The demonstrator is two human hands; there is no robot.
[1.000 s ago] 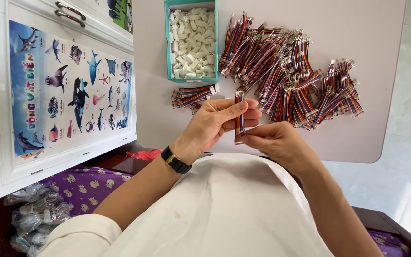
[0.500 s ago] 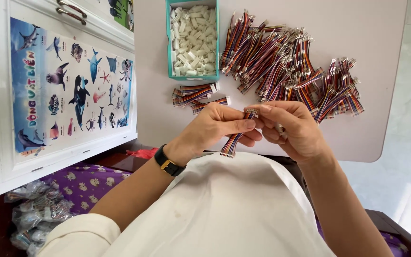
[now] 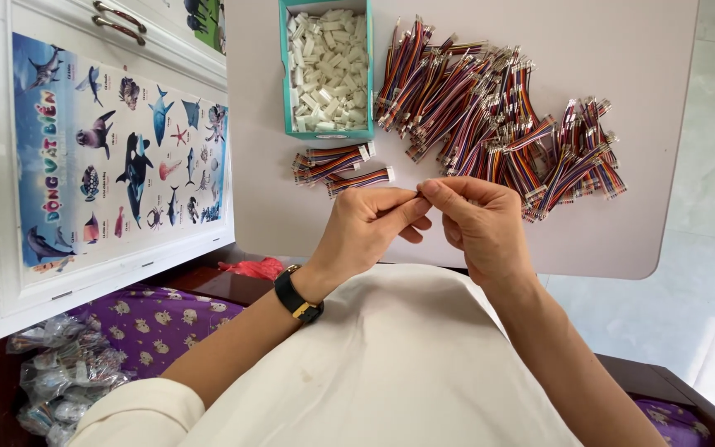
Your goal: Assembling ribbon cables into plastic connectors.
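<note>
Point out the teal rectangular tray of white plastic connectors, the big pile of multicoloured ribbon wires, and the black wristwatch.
Teal rectangular tray (image 3: 284,74), head view, left wall.
Pile of multicoloured ribbon wires (image 3: 490,108), head view, middle of heap.
Black wristwatch (image 3: 295,295), head view, strap on left wrist.

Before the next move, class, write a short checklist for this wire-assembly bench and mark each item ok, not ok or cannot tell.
1. Both hands meet over the table: left hand and right hand touch fingertip to fingertip: ok.
2. Piece pinched between them visible: cannot tell, fingers hide it.
3. Teal rectangular tray of white plastic connectors stocked: ok.
4. Large heap of multicoloured ribbon wires beside the tray: ok.
5. Small pile of wires with white ends lies separate from the heap: ok.
</note>
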